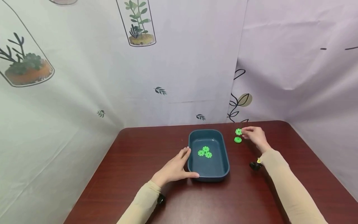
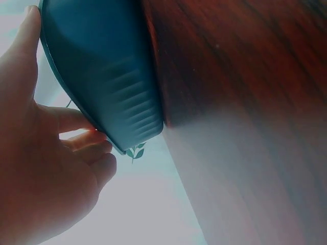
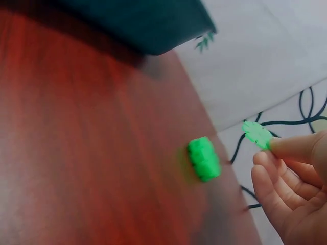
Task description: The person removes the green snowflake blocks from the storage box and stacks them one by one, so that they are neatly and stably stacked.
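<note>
Right hand (image 1: 255,136) pinches 1 green disc (image 1: 238,132) between thumb and fingertips, holding it by its edge above the far right part of the tabletop (image 1: 126,174). Disc bright, nearly fluorescent green; flat, thin, round, the rim cut by notches into small lobes, rather like a flower or a cog. Dark spot at its centre in the head view. In the right wrist view it stands tilted, clear of the wood, the remaining fingers curled loosely below.

Near it, a green pile (image 1: 237,140) of the same colour sits on the tabletop. Right wrist view shows it thick, with lobed sides; slightly blurred, count of pieces cannot be told.

To the left, a dark blue tray (image 1: 211,169), oblong with rounded corners and ribbing low on the outer wall. 3 loose discs (image 1: 208,154) lie flat on its floor in a close cluster, same notched outline, same green.

Left hand (image 1: 174,166) spread wide at the tray's near left corner, thumb and fingers touching the rim
</note>
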`<state>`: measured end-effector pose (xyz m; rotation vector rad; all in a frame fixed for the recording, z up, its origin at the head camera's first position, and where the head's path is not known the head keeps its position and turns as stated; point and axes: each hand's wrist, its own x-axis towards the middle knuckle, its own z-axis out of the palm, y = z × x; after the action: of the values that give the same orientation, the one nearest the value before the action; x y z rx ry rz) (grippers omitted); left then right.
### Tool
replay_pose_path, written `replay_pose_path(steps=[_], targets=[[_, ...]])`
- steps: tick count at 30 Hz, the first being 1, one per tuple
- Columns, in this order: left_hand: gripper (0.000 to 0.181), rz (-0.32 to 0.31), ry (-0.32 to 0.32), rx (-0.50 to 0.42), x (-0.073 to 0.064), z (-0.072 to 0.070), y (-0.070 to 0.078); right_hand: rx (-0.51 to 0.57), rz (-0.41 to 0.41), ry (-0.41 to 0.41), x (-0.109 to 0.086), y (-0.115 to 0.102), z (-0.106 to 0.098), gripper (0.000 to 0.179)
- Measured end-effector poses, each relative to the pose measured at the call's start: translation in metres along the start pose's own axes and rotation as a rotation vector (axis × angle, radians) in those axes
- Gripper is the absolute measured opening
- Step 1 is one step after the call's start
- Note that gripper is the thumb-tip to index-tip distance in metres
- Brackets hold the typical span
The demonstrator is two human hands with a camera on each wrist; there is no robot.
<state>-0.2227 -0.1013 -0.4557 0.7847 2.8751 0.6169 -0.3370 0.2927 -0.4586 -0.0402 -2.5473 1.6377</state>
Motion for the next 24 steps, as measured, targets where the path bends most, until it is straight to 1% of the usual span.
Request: replay_pose_path(steps=[9, 18, 24], targets=[[0.12, 0.007, 0.004, -0.004, 0.001, 0.0, -0.001, -0.023, 0.011, -0.044, -0.003, 0.012, 0.006, 0.033], [0.12, 0.006, 0.008, 0.005, 0.001, 0.0, -0.001, -0.053, 0.043, -0.058, -0.007, 0.016, 0.008, 0.033], [0.12, 0.007, 0.009, 0.006, 0.001, 0.0, -0.001, -0.038, 0.041, -0.068, -0.008, 0.017, 0.007, 0.034]])
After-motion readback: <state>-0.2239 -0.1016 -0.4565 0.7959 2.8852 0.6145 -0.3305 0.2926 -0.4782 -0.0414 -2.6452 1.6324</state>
